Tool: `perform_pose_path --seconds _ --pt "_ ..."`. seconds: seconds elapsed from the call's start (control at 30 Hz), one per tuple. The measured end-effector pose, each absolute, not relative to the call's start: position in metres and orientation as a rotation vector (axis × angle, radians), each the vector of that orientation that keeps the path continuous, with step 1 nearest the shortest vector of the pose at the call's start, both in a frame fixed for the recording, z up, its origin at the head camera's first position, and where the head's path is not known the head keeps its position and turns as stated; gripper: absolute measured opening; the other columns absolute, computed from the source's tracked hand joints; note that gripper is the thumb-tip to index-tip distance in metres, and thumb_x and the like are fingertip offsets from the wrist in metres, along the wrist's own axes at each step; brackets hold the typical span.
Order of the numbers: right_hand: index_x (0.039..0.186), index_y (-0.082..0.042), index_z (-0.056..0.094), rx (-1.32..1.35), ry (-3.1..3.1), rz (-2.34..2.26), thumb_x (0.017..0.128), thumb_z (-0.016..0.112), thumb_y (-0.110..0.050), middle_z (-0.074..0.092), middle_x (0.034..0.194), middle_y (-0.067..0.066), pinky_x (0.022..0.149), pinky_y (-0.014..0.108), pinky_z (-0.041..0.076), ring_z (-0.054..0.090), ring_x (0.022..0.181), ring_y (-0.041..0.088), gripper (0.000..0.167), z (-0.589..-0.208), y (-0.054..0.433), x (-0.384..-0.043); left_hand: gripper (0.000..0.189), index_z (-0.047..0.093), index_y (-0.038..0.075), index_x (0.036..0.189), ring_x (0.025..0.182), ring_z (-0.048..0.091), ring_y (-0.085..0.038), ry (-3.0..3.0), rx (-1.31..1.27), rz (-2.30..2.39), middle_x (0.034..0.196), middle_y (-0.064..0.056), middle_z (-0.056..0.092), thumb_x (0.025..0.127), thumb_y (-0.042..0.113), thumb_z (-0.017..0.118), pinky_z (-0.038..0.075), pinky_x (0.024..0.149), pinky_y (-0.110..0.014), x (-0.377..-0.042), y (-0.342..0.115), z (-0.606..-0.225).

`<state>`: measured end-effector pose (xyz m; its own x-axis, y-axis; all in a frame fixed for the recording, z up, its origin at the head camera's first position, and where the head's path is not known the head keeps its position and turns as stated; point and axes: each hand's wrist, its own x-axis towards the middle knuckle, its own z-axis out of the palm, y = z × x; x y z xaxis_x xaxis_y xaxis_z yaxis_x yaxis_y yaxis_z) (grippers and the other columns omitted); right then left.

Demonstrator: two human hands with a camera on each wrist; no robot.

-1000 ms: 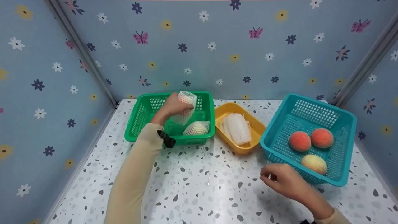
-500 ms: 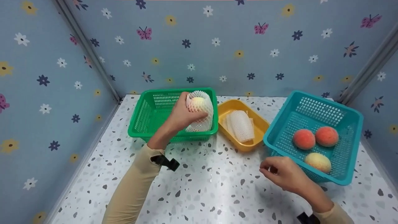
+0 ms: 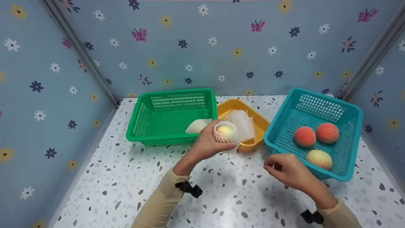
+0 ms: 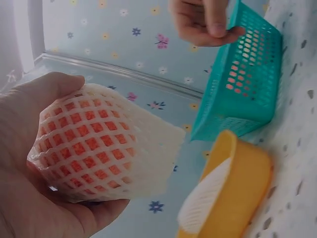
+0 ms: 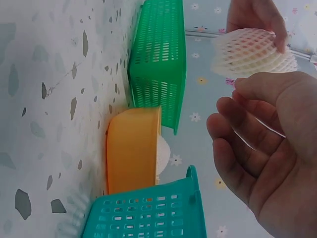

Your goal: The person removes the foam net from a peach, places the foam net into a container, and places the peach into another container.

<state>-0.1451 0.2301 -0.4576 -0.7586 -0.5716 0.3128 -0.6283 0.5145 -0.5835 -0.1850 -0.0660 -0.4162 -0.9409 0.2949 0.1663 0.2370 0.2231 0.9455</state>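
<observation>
My left hand (image 3: 205, 145) grips a peach (image 3: 225, 131) wrapped in a white foam net (image 4: 151, 148), above the table between the green basket (image 3: 167, 138) and the yellow tray (image 3: 264, 122). In the left wrist view the peach's red skin shows through the mesh, with thumb and fingers curled round it. Another netted fruit (image 3: 197, 126) lies in the green basket's front right corner, partly hidden by its rim. My right hand (image 3: 289, 169) hovers in front of the teal basket (image 3: 357, 142), fingers loosely curled with nothing in them.
Inside the teal basket lie two red peaches, one (image 3: 305, 136) left of the other (image 3: 327, 133), and a yellowish peach (image 3: 319, 159) nearer the front. White foam nets (image 3: 243, 125) lie in the yellow tray. A patterned wall (image 3: 202, 63) rises behind the speckled table (image 3: 126, 177).
My left hand has lifted the netted peach out of the green basket and carried it right and toward me. The right hand stays nearly where it was.
</observation>
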Motion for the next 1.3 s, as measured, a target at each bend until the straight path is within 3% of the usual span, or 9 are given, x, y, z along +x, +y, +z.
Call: perform_pose_path --seconds 0.43,0.87,1.13,1.3 --pt "0.087 -0.024 0.067 1.083 -2.59 1.11 0.086 0.072 -0.003 0.062 0.078 -0.014 0.056 0.023 0.052 0.057 0.064 0.004 0.022 -0.462 0.232 -0.147 0.071 0.053 0.02 0.128 0.095 0.061 -0.015 2.383 0.458 1.825 0.11 0.003 0.06 0.068 0.03 0.09 0.053 0.078 -0.032 -0.193 -0.029 -0.483" --pt "0.088 -0.025 0.067 1.008 -2.658 1.148 0.088 0.072 -0.007 0.061 0.076 -0.014 0.054 0.024 0.052 0.057 0.061 0.005 0.019 -0.471 0.238 -0.144 0.073 0.052 0.027 0.129 0.099 0.057 -0.015 2.402 0.367 1.725 0.115 0.005 0.056 0.067 0.04 0.089 0.05 0.081 -0.034 -0.198 -0.023 -0.507" --pt "0.09 -0.026 0.068 0.985 -2.669 1.157 0.09 0.07 -0.011 0.062 0.077 -0.015 0.052 0.024 0.051 0.057 0.061 0.005 0.015 -0.475 0.242 -0.14 0.054 0.063 0.021 0.123 0.095 0.054 -0.013 2.488 0.502 1.694 0.111 0.006 0.057 0.076 0.038 0.084 0.047 0.08 -0.032 -0.204 -0.021 -0.513" --pt "0.089 -0.023 0.068 0.992 -2.658 1.162 0.09 0.071 -0.01 0.061 0.076 -0.014 0.05 0.023 0.05 0.057 0.06 0.005 0.014 -0.475 0.244 -0.141 0.047 0.065 0.019 0.124 0.101 0.055 -0.011 2.484 0.514 1.678 0.116 0.007 0.061 0.081 0.036 0.079 0.045 0.087 -0.033 -0.206 -0.02 -0.511"
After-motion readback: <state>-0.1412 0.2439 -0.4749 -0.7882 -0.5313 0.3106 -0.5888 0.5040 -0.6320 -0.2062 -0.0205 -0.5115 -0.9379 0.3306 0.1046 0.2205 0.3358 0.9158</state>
